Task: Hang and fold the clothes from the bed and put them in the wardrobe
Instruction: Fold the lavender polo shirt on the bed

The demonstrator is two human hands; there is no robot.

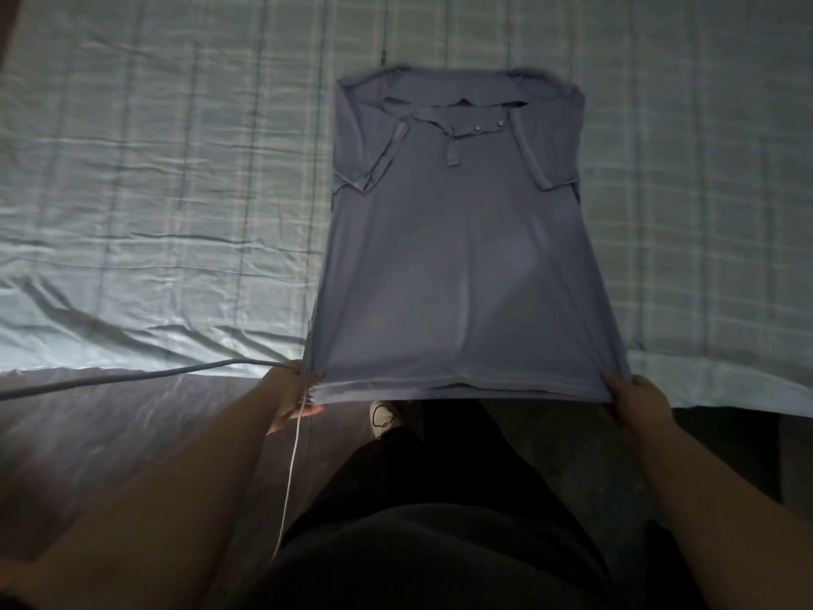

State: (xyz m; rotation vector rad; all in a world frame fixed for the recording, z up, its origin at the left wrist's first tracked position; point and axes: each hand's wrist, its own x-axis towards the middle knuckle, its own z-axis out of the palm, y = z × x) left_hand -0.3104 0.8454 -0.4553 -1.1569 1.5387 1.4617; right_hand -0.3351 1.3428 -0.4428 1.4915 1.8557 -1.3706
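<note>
A blue-grey polo shirt (462, 257) lies on the bed (154, 169), collar at the far end, both sleeves folded in over its front. Its hem reaches past the bed's near edge toward me. My left hand (292, 396) pinches the hem's left corner, thumb on top. My right hand (633, 400) grips the hem's right corner the same way. The hem is stretched taut between the two hands and lifted a little off the mattress.
The bed carries a pale checked sheet with creases on its left half. A grey cable (132, 378) runs along the bed's near edge at left. A thin white cord (292, 468) hangs down by my left hand. My shoe (382, 418) shows on the floor below.
</note>
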